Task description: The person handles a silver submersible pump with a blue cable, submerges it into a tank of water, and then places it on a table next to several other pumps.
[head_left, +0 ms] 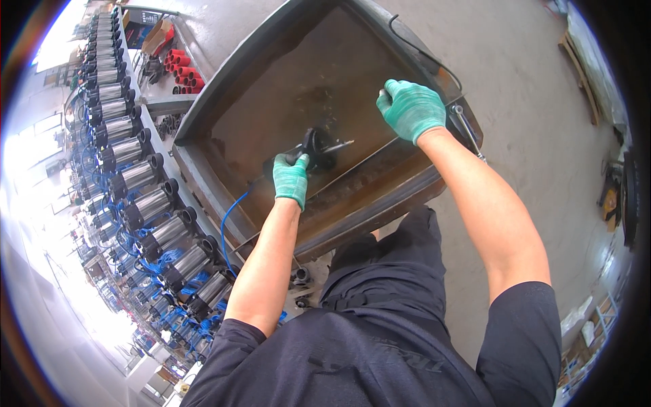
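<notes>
My left hand (291, 178), in a green glove, is closed on a black pump part (312, 141) with a round end, over the brown water of a large metal tank (224, 64). A thin light-coloured streak or rod sticks out to its right; I cannot tell which. From beside that hand a blue cable (234, 205) runs over the tank's left edge. My right hand (413, 110), also gloved, is raised above the tank's right side with its fingers curled in. Whatever it may hold is hidden by the fingers.
A ratchet wrench (466, 129) lies at the tank's right edge, and a black hose (434, 57) bends over the rim. Steel-bodied pumps (139, 176) with black ends and blue cables stand in a long row at left. Red cylinders (183, 68) lie on a rack beyond the tank.
</notes>
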{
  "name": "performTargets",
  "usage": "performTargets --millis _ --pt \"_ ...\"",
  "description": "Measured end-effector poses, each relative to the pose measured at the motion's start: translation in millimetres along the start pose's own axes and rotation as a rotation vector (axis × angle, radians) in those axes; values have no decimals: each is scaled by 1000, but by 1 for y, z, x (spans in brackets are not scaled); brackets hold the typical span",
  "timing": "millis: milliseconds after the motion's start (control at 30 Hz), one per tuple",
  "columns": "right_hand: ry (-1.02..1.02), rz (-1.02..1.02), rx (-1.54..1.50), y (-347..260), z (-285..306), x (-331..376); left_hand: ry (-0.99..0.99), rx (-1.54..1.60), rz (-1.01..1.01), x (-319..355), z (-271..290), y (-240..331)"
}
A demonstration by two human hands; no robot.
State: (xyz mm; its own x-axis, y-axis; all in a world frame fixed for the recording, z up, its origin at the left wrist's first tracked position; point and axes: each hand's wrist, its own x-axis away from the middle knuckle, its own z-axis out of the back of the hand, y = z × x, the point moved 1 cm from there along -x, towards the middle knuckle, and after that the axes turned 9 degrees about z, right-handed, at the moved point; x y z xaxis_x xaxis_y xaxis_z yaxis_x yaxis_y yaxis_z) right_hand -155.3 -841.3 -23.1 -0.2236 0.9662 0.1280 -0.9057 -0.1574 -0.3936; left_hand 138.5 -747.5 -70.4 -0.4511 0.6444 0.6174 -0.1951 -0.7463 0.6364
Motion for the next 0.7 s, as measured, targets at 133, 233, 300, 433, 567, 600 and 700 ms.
performTargets --millis 133,233,300,433,567,600,700 --pt "34 51 -9 -4 4 2 18 -14 -69 15 34 10" --pt "50 93 -60 -5 7 10 66 2 -140 40 57 22" --pt "32 137 -85 -17 10 20 91 29 -203 67 69 36" --pt "-30 444 -525 -107 32 64 174 76 -287 119 99 54" --pt "-59 337 -607 -148 29 89 217 122 -345 178 110 80" --pt "-75 369 -601 -152 29 95 260 112 -419 182 114 73" --pt "24 412 -712 -146 31 106 316 47 -528 210 112 71"
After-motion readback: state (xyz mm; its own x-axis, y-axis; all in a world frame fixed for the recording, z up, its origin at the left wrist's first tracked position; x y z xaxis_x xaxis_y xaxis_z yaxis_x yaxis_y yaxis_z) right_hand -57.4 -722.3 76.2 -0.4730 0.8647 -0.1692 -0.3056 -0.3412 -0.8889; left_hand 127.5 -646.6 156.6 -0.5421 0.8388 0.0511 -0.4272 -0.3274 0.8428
